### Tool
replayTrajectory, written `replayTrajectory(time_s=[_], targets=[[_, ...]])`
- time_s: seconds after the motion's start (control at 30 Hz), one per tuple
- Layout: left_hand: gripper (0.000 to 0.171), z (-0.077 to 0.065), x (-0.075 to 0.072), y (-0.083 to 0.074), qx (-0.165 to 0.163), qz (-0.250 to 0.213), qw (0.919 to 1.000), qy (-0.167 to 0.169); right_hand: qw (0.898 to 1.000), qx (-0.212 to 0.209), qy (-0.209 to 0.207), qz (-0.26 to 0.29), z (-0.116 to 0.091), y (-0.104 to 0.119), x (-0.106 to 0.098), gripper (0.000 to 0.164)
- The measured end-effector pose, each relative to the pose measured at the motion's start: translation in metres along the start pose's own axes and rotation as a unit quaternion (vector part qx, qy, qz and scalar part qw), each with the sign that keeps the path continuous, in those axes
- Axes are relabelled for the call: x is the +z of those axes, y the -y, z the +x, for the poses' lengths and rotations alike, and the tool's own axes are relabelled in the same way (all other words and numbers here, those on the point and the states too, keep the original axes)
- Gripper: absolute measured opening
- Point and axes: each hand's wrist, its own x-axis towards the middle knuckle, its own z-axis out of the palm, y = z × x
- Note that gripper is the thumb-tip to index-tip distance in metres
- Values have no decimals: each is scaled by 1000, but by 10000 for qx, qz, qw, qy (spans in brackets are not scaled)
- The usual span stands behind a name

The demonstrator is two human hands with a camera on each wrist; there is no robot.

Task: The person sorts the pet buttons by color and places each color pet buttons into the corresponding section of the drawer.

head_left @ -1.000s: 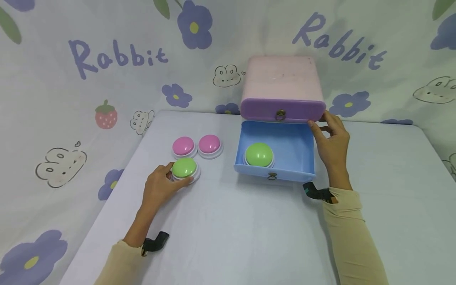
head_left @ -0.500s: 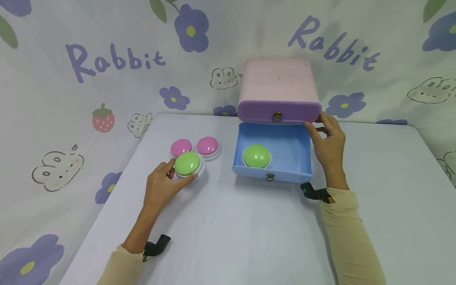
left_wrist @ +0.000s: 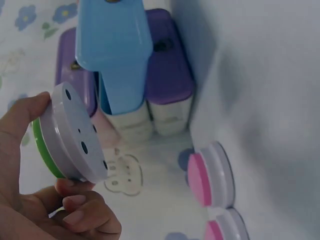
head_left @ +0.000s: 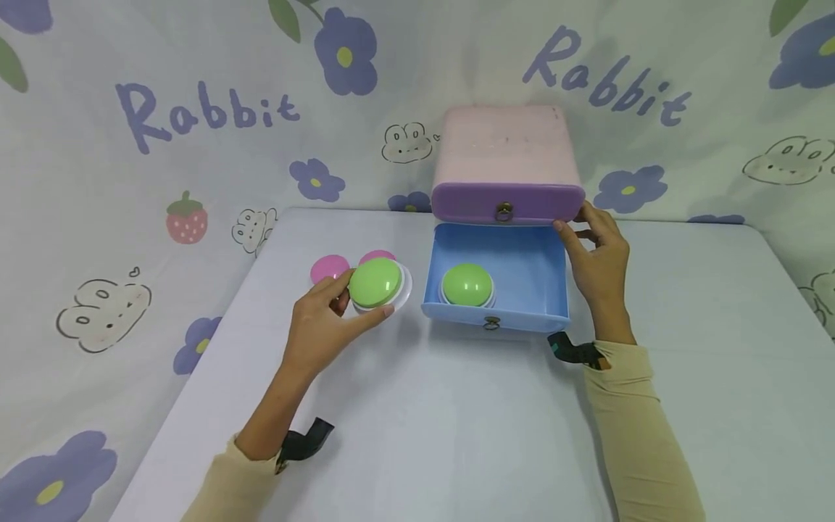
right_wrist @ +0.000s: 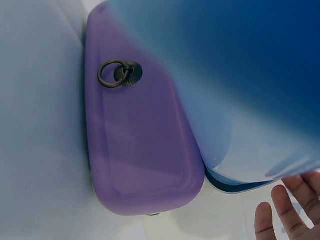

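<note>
My left hand [head_left: 320, 326] pinches a green-topped push-button buzzer [head_left: 378, 283] between thumb and fingers, tilted above the table. Its white underside with small dark holes shows in the left wrist view. To its right, a mini drawer chest [head_left: 505, 148] has its blue middle drawer [head_left: 528, 254] pulled out. A second green buzzer [head_left: 468, 285] sits in that drawer's left front part. My right hand [head_left: 603, 257] holds the chest's right front corner, thumb by the upper purple drawer's lower edge; in the right wrist view its fingers [right_wrist: 290, 210] lie partly behind the blue drawer.
Two pink buzzers [head_left: 329, 268] stand on the white table [head_left: 457, 420], partly covered by the held buzzer and left hand in the head view. A lower purple drawer [right_wrist: 145, 135] with a ring pull is shut. Behind the chest hangs a printed cloth [head_left: 248, 43].
My left hand has lifted the green buzzer from the table and carried it right toward the blue drawer, in front of the pink buzzers. My right hand stays at the chest's corner.
</note>
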Motion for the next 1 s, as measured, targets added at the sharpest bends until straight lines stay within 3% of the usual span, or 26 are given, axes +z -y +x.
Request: replayTrajectory(time_s=[0.27, 0.67, 1.0], targets=[[76, 10, 12, -27, 277, -32, 9994, 186, 10000, -41, 36, -45, 0, -3, 0, 48], [59, 23, 35, -69, 1015, -87, 9934, 531, 9999, -111, 25, 84, 5, -1, -2, 48], [70, 31, 64, -100, 1135, -66, 9903, 796, 10000, -2, 27, 36, 4, -1, -2, 47]])
